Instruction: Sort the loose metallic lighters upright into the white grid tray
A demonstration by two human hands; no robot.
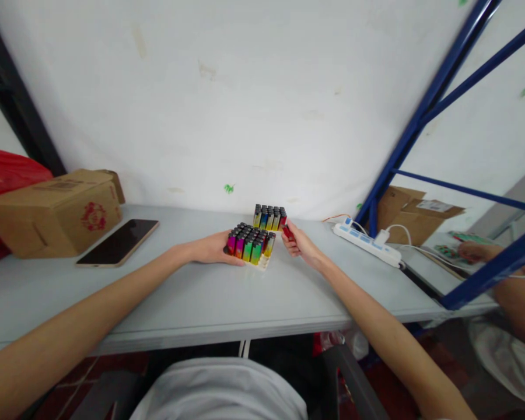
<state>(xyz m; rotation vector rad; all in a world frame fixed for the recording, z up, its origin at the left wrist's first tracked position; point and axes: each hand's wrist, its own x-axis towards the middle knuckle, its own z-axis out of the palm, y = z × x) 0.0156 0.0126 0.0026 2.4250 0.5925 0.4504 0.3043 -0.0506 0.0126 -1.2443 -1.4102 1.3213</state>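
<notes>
The right hand [303, 245] pinches a red lighter [287, 233], best held upright; the left hand [210, 248] grips the near tray [263, 263] and should steady it.

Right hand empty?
No, the right hand holds a red lighter to the right of the nearer lighter tray.

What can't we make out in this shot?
All in the head view:
- Left hand: fingertips hidden behind the near lighters.
- Red lighter: lower part covered by the right hand.
- Far lighters: bases partly blocked by the near lighters.
- Carton label: too small to read.
- Red bag: cut off by the left edge.
</notes>
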